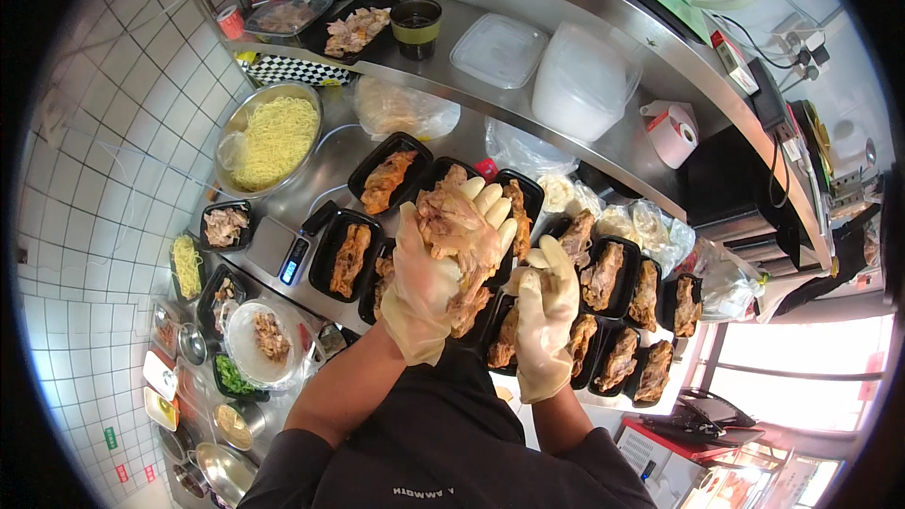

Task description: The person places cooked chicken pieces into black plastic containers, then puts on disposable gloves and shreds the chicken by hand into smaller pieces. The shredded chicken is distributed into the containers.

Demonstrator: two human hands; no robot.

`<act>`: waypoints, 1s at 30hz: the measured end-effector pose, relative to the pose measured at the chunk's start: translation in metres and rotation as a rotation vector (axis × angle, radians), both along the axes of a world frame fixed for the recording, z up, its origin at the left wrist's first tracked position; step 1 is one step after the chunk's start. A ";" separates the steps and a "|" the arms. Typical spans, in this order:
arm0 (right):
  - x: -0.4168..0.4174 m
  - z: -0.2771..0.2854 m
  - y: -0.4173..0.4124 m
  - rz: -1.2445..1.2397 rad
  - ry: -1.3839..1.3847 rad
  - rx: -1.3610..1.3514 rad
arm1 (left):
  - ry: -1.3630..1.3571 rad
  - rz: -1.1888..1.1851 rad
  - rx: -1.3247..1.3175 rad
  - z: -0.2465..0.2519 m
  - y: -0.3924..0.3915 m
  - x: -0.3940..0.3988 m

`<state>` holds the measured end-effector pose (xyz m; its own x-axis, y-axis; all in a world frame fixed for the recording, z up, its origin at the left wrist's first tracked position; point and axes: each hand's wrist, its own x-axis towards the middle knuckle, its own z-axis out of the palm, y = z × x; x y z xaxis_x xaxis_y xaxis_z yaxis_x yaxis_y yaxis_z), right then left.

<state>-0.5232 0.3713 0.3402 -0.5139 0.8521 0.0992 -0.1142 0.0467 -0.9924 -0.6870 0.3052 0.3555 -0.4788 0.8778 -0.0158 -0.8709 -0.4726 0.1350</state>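
Observation:
My left hand (431, 283), in a pale translucent glove, holds a large piece of cooked, browned meat (456, 226) across its palm and fingers. To its right is my right hand (544, 304), gloved the same way, with its fingers curled; whether a small piece lies between them I cannot tell. Around and beneath both hands stand several black plastic trays (373, 265), each with a piece of cooked meat, such as the strip (351, 260) left of my left hand and the piece (602, 276) right of my right hand. My hands hide parts of the middle trays.
A digital kitchen scale (272, 247) stands left of the trays, below a steel bowl (314, 148) of yellow noodles (276, 141). A tub (233, 350) of meat pieces is at lower left. The steel shelf (452, 78) overhangs the counter, bearing clear plastic containers (580, 85) and a cup (416, 28).

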 end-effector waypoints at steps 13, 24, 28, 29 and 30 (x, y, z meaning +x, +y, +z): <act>-0.012 0.008 0.004 0.146 -0.020 -0.268 | 0.647 0.041 -0.284 -0.012 -0.004 0.004; -0.006 -0.007 0.027 0.167 -0.098 0.506 | -0.015 -0.117 0.022 -0.043 0.004 0.003; -0.007 -0.002 0.024 0.121 -0.234 0.539 | 0.022 -0.094 -0.221 -0.032 0.009 0.003; -0.007 0.000 0.022 0.065 -0.322 0.581 | 0.041 -0.065 -0.400 -0.031 0.008 0.003; -0.008 -0.005 0.024 0.099 -0.183 0.469 | 0.231 -0.057 -0.341 -0.033 0.006 0.002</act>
<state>-0.5312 0.3955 0.3357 -0.6348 0.6836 0.3601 0.0333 0.4898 -0.8712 -0.6849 0.3110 0.3224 -0.4545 0.8661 -0.2080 -0.8229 -0.3189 0.4703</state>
